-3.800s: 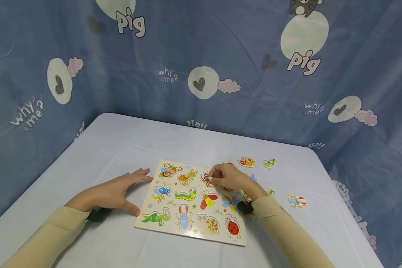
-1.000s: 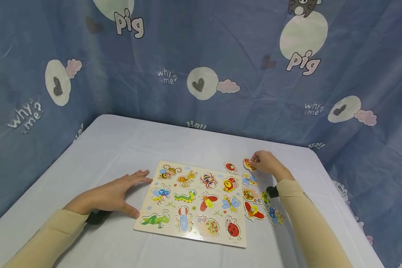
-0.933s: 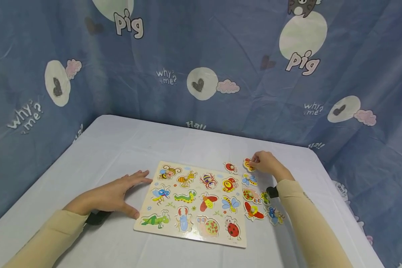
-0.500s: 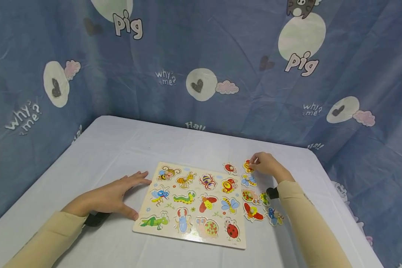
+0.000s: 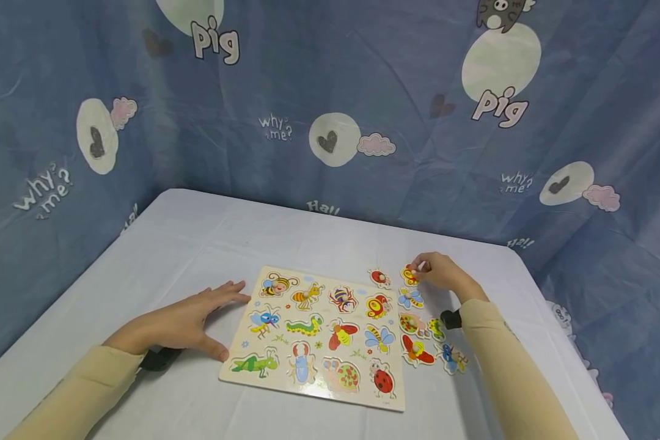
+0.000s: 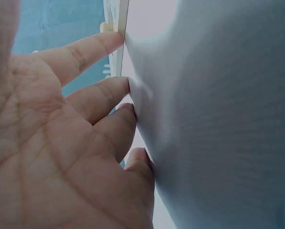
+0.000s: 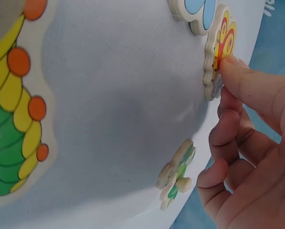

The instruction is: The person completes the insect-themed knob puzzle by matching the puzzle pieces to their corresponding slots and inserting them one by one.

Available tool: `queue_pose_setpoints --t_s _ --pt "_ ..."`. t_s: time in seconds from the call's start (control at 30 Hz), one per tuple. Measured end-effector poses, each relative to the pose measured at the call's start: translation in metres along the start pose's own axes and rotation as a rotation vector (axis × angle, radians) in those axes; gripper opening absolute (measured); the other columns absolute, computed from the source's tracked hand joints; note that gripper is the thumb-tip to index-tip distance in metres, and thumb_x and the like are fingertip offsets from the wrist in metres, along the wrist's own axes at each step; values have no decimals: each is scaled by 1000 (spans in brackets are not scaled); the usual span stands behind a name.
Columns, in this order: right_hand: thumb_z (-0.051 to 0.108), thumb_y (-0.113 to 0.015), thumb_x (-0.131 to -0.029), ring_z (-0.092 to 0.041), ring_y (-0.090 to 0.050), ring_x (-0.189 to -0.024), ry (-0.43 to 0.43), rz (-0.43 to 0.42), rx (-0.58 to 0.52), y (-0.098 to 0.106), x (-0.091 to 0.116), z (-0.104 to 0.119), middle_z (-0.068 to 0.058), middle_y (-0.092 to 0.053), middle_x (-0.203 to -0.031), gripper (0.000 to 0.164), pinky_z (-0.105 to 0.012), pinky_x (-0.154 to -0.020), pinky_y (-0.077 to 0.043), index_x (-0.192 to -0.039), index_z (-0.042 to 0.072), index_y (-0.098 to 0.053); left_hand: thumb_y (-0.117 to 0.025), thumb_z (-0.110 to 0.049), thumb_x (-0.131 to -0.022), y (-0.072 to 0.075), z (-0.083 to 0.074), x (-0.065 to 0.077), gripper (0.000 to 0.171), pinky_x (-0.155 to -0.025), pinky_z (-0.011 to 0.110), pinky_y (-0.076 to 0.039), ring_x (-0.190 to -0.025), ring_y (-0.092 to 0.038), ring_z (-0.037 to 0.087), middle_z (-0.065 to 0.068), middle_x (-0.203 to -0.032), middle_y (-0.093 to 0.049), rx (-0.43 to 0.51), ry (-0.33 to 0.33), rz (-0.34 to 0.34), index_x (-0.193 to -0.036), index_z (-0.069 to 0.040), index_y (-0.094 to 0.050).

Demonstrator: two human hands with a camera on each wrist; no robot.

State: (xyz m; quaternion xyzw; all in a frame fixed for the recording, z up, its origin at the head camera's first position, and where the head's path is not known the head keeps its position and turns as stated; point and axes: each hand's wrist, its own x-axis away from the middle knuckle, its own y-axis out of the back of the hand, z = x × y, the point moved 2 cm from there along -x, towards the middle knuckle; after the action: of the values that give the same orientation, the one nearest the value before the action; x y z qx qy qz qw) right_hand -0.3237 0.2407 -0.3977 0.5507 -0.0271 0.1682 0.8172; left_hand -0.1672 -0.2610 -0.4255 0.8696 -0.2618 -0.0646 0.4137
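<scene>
My right hand pinches a red and yellow butterfly puzzle piece that lies at the table's right side, beyond the board. In the right wrist view the thumb covers the middle of the piece, while the other fingers curl beside it. My left hand lies spread at the left edge of the wooden insect puzzle board, index finger and thumb touching its side. Knobbed bee, ant-like and spider pieces sit in the board's top row. The top right slot shows a printed butterfly.
Loose pieces lie right of the board: a ladybug, a dragonfly, a snail, a red-winged insect, a mosquito and a caterpillar. A green piece lies near my right fingers. A blue printed curtain hangs behind the table.
My right hand has left the spider piece on the board and gone right to the butterfly piece, where it has stayed over the last second with little shift. My left hand keeps its place.
</scene>
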Motion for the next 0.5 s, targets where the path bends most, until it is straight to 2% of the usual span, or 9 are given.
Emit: queue_pose_setpoints --t_s 0.3,0.5 --pt "18 -63 -109 -23 -56 -92 35 3 -9 -3 3 -2 -10 -64 -99 19 -35 -82 -48 -117 1 -68 -99 -48 -67 0 -3 0 107 -129 77 -14 -164 -18 53 21 -177 -27 -3 3 5 -157 -13 -52" --pt "17 -63 -109 -22 -56 -89 71 -10 -28 1 8 -1 -10 -65 -97 20 -33 -79 -48 -116 -1 -68 -99 -48 -68 1 -2 0 107 -128 78 -14 -163 -18 53 22 -177 -27 -10 1 2 -157 -12 -52"
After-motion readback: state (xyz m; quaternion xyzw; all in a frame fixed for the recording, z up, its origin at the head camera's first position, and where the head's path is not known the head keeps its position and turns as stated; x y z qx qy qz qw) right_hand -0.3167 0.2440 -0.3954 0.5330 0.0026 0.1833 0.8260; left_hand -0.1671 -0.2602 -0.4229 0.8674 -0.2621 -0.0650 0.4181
